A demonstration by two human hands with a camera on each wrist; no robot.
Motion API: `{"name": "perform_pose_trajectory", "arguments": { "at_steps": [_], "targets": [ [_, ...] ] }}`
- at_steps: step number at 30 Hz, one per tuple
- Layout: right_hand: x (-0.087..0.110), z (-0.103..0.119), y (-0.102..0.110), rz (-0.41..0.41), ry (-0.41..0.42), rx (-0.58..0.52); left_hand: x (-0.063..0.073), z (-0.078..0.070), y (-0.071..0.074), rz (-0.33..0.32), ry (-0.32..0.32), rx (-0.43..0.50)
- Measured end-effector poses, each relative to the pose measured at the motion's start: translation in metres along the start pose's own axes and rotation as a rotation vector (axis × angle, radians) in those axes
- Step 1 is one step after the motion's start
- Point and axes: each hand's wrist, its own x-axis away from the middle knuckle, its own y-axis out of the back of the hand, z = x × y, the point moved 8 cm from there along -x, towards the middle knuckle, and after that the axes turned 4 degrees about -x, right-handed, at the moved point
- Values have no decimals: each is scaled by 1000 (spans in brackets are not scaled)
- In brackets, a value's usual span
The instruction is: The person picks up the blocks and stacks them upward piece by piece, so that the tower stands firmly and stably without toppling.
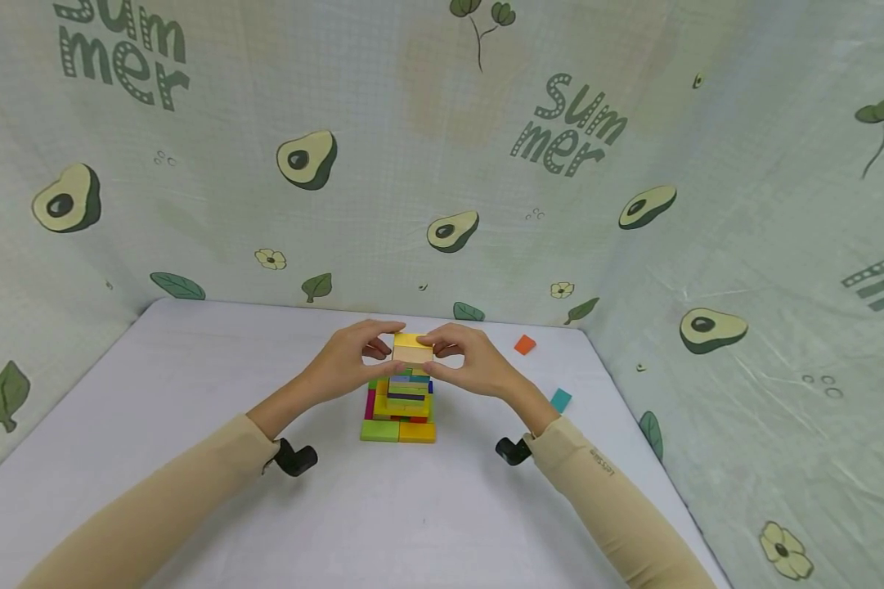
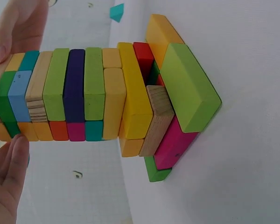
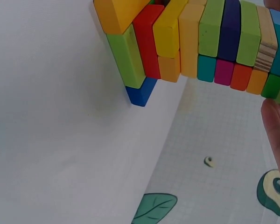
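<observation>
In the head view a tower of coloured wooden blocks (image 1: 407, 399) stands on the white table, layered on a wider base. At its top lie a yellow block (image 1: 410, 339) and a plain wood-coloured block (image 1: 412, 355) facing me. My left hand (image 1: 353, 356) pinches the top blocks from the left side, thumb in front and fingers behind. From the right, my right hand (image 1: 474, 360) does likewise. The left wrist view shows the tower sideways, with a green block (image 2: 4, 95) near the left fingertips. Right fingers (image 3: 275, 123) touch the upper tower in the right wrist view.
An orange block (image 1: 525, 344) lies at the table's back right. Nearer, a teal block (image 1: 561, 400) rests beside my right forearm. The white table (image 1: 412, 523) meets a patterned cloth (image 1: 383, 229) behind and at the sides.
</observation>
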Motion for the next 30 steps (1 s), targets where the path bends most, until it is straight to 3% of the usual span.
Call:
{"name": "perform_pose_trajectory", "arguments": {
  "at_steps": [12,21,25,30],
  "targets": [
    [-1,1,0,-3,30,33,-5,7,-4,20,-23,-12],
    [4,4,1,45,38,88,-5,6,-3,24,-60,-46],
    [16,-6,14,45,-24,127,-5,5,-3,28,-53,-54],
    [49,-37,47,13,-90,209,-6,5,-3,32,-47,-62]
  ]
}}
